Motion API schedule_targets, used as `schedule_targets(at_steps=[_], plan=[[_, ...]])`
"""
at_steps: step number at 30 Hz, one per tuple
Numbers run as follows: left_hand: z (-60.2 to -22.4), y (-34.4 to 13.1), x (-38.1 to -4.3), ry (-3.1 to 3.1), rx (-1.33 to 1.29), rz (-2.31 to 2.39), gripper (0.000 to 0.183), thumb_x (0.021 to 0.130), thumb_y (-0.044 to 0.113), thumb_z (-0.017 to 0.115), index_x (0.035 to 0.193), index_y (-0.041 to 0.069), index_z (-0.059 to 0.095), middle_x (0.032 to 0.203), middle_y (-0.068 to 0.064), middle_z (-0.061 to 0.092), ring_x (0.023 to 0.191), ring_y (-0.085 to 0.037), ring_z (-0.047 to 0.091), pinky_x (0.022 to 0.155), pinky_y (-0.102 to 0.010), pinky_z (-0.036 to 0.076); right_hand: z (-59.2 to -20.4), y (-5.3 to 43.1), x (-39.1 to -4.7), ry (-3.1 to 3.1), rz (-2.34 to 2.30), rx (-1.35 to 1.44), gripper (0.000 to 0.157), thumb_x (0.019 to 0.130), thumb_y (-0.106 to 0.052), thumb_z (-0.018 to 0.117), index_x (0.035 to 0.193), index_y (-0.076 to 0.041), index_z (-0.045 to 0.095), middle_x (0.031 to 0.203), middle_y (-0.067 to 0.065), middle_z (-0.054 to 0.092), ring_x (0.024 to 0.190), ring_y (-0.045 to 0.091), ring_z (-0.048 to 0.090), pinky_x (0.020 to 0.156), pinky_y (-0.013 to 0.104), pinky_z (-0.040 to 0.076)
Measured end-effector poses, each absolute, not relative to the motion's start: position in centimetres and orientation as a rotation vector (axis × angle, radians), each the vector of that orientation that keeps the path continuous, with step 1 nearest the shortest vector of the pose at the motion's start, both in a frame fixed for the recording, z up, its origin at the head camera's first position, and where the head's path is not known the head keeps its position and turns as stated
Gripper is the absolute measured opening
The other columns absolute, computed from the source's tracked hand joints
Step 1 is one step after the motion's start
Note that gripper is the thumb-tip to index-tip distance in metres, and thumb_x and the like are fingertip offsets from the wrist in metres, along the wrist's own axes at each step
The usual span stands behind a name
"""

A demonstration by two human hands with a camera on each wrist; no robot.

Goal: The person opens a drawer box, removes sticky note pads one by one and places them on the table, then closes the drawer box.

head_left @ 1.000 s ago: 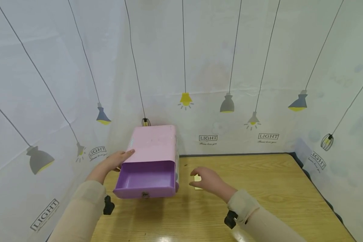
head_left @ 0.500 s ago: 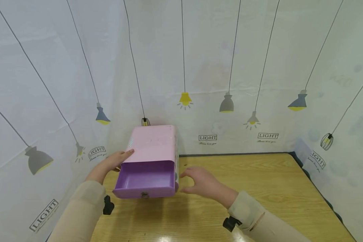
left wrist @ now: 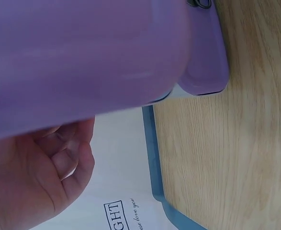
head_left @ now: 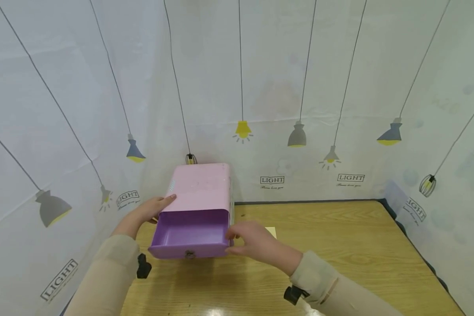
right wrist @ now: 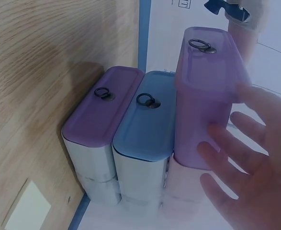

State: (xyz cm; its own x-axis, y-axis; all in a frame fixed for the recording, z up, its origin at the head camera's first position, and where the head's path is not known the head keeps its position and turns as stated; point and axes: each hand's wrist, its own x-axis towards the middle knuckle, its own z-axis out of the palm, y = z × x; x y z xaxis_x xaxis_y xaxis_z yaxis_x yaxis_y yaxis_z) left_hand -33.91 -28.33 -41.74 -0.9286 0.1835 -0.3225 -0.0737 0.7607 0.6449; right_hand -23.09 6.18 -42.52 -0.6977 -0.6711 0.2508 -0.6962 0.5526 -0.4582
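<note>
A small drawer cabinet (head_left: pixel 199 186) with a pink top stands at the back left of the table. Its top purple drawer (head_left: pixel 189 232) is pulled far out, with a bare interior and a ring pull in front. My left hand (head_left: pixel 148 213) holds the cabinet's left edge, thumb on top; in the left wrist view its fingers (left wrist: pixel 75 163) are curled beside the cabinet. At the drawer's right front corner, my right hand (head_left: pixel 256 245) touches the rim with spread, slightly bent fingers. Below it, the right wrist view shows a blue drawer (right wrist: pixel 147 115) and another purple drawer (right wrist: pixel 104 105), both closed.
A pale yellow paper square (head_left: pixel 271 231) lies on the wooden table (head_left: pixel 339 245), partly behind my right hand. White sheeting (head_left: pixel 284 87) printed with lamps hangs along the back and sides. Dark edging (head_left: pixel 308 202) runs along the table's back.
My right hand has moved left from above the yellow paper to the drawer's right front corner. My left hand, the cabinet and the open drawer have stayed put.
</note>
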Motion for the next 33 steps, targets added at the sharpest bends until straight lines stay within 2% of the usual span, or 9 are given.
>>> schedule_targets(at_steps=[4,11,19,26,33], plan=[[-41.7,-28.2,-33.9,2.594,0.074,0.969,0.096,0.094,0.071,0.033,0.141,-0.012,0.037,0.121,-0.026,0.059,0.097,-0.032,0.063,0.082,-0.047,0.052,-42.4,5.8,-23.0,-2.726,0.834,1.2,0.013,0.085,-0.024,0.077,0.088,-0.016,0.068,0.084,-0.011,0.065,0.081,0.005,0.061,0.076,0.024,0.05],[-41.4,-27.9,-33.8,2.639,0.049,0.927,0.095,0.095,0.069,0.036,0.14,-0.015,0.037,0.124,-0.031,0.055,0.097,-0.035,0.061,0.08,-0.046,0.052,-42.8,5.6,-23.1,-2.71,0.884,1.203,0.011,0.088,-0.02,0.074,0.083,-0.017,0.064,0.079,-0.011,0.064,0.076,0.007,0.062,0.071,0.022,0.049],[-40.8,-27.7,-33.4,2.721,0.061,0.878,0.09,0.096,0.066,0.038,0.134,-0.016,0.043,0.117,-0.029,0.059,0.091,-0.032,0.061,0.077,-0.045,0.052,-42.7,5.4,-23.2,-2.768,0.957,1.114,0.007,0.092,-0.021,0.069,0.09,-0.016,0.065,0.079,-0.013,0.064,0.075,0.001,0.058,0.07,0.023,0.05],[-40.4,-27.6,-33.4,2.715,0.044,0.898,0.086,0.096,0.063,0.042,0.134,-0.014,0.045,0.116,-0.027,0.06,0.093,-0.032,0.062,0.083,-0.05,0.051,-42.5,5.2,-23.6,-2.799,1.045,1.004,0.007,0.093,-0.022,0.068,0.093,-0.015,0.066,0.081,-0.011,0.063,0.074,0.004,0.057,0.068,0.024,0.049],[-40.5,-27.8,-33.6,2.683,0.043,0.91,0.089,0.095,0.066,0.04,0.135,-0.014,0.044,0.119,-0.028,0.059,0.096,-0.034,0.062,0.08,-0.047,0.053,-42.7,4.8,-24.6,-2.836,1.066,0.873,0.009,0.095,-0.024,0.066,0.093,-0.016,0.063,0.08,-0.01,0.06,0.071,0.007,0.055,0.063,0.026,0.047]])
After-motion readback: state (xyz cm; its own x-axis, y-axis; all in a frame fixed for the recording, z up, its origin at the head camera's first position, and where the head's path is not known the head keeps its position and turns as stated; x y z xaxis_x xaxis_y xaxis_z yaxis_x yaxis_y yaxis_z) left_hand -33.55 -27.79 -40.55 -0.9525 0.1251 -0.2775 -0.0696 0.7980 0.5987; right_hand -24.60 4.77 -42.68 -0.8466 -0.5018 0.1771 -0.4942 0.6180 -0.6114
